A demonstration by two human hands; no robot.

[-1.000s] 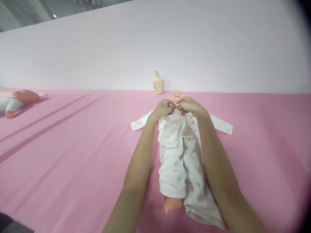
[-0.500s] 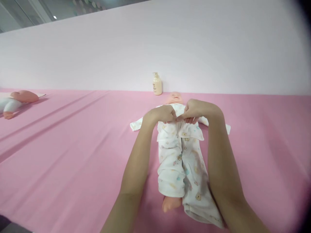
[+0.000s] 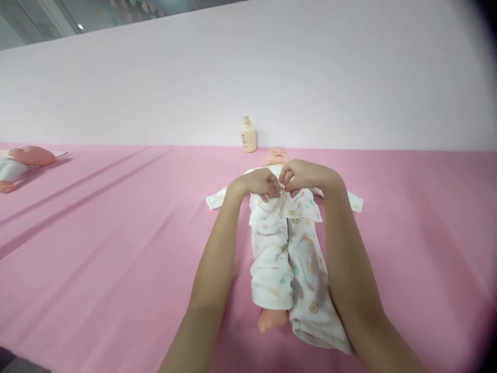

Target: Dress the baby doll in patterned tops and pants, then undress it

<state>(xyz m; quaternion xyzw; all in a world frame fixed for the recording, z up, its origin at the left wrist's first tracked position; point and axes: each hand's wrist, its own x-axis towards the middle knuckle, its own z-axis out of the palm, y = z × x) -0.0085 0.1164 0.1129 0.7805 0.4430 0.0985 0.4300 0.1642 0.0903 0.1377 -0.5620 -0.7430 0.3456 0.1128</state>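
A baby doll [image 3: 277,154] lies on its back, head away from me, dressed in a white printed top [image 3: 305,206] and matching trousers [image 3: 272,259]. One bare foot [image 3: 272,320] sticks out of the left trouser leg; the right leg's end hangs flat with no foot showing. Over the chest, my left hand [image 3: 264,183] pinches the front of the top with bent fingers. Close beside it, my right hand [image 3: 301,176] also pinches the top's front edge, fingertips nearly meeting the left ones. Whatever small fastening lies between the fingertips is too small to make out.
A cream pump bottle [image 3: 248,135] stands behind the doll's head against the white wall [image 3: 155,93]. Another doll [image 3: 29,159] in white clothing lies at the far left. A pink cloth [image 3: 116,248] with creases covers the table.
My right hand's fingers have curled in, from a pointing shape to a pinch at the top's front. Both hands stay over the chest. The view has shifted slightly.
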